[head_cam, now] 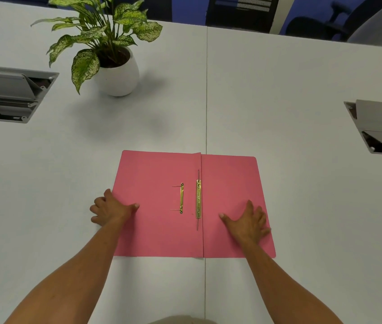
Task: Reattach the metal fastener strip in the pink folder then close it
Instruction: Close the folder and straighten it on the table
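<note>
Pink folder (162, 206) lay open and flat on the white worktop (302, 113), spine over the worktop seam. Loose brass fastener strip (181, 198) rested on the left leaf, two thin prongs pointing left, just beside the brass bar (198, 199) fixed along the spine. Left hand (111, 208) sat at the folder's left edge, thumb on the pink card, fingers loosely curled, holding nothing. Right hand (248, 222) lay spread and flat on the right leaf, empty.

Judgement: step in hand was picking up the loose strip. Best pinched at mid-length, the right palm pinning the folder meanwhile, holes lined up with the spine wire before pressing down; prongs looked thin and easily bent.

Surroundings: potted plant (112, 54) well beyond the folder; open cable hatches (9, 94) at left and right; dark office chair (321, 24) past the far edge
</note>
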Tool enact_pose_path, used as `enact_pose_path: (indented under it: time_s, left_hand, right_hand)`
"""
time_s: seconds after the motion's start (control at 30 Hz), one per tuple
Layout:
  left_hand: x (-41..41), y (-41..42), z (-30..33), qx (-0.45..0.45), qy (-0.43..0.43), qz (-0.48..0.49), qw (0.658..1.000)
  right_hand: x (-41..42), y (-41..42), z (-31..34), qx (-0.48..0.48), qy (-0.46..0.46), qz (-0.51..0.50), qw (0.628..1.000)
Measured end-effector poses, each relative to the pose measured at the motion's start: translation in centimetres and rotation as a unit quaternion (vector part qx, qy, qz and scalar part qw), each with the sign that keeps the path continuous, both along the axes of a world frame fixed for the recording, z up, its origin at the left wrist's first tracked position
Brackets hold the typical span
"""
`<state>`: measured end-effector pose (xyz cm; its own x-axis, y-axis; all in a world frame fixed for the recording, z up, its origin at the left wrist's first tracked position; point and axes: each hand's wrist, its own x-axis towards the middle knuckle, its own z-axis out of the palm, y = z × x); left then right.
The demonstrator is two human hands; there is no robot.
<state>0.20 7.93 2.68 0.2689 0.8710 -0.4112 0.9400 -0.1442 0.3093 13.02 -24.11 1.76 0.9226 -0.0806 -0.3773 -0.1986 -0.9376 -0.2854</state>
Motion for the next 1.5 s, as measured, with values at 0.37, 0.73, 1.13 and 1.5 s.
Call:
enact_pose_path:
  time_s: [0.37,0.73,1.13,1.5]
  left_hand:
    - [1.8,2.2,6.7,0.124,-0.142,-0.035,0.982]
    - [4.6,0.9,15.7,-0.203,-0.439,-0.164,0.859]
    - [3.7,-7.0,6.3,-0.243,-0.316,-0.247,0.883]
    - [1.6,-8.0,0.8,-0.074,-0.146,-0.224,0.961]
  right_hand:
    - [0.6,-1.3,0.2,-0.008,-0.036,0.028,0.999]
    - [0.0,0.3,0.3,0.047,-0.03,0.099,0.993]
    - [0.5,0.7,2.9,0.478,0.011,-0.167,0.862]
    - [0.6,1.4,2.1,0.403,0.094,-0.078,0.907]
